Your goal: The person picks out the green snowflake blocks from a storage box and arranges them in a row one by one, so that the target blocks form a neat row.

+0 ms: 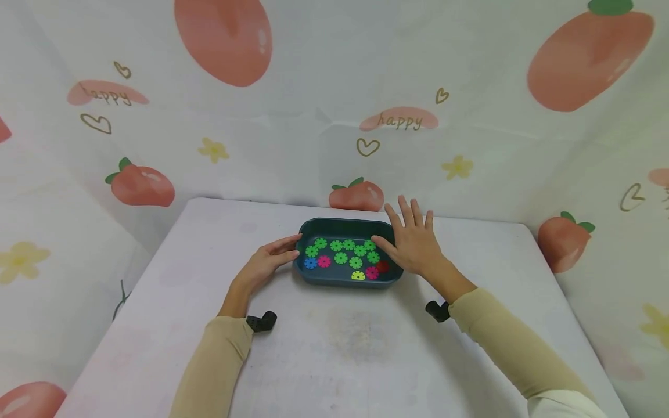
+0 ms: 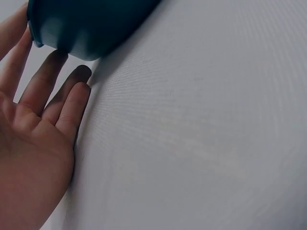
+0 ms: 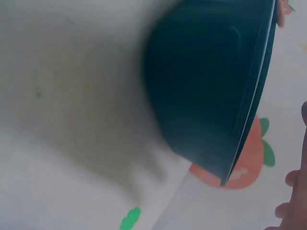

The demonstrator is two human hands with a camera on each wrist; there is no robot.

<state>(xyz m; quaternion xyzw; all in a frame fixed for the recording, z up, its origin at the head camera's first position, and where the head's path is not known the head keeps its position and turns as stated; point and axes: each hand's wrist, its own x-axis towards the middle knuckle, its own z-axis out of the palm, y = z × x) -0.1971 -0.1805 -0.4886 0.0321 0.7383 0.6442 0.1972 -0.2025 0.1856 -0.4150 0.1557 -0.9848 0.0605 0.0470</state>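
A dark teal plastic basin (image 1: 347, 284) holds several flat, notched plastic discs. Most are green discs (image 1: 341, 258); among them lie a blue disc (image 1: 310, 263), a yellow disc (image 1: 358, 275), pink discs (image 1: 324, 261) and a red disc (image 1: 383, 266). My left hand (image 1: 263, 265) rests its extended fingers against the basin's left end; in the left wrist view the fingertips meet the outer wall. Spread wide, my right hand (image 1: 416, 242) is over the basin's right end, thumb across the rim. A green disc (image 3: 130, 219) lies on the table beyond the basin in the right wrist view.
The basin stands on a white-covered table (image 1: 324, 360), toward its far edge. Behind hangs a white cloth backdrop (image 1: 313, 87) printed with peaches, hearts and flowers. Black wrist cameras (image 1: 262, 321) sit on both forearms, below beige sleeves.
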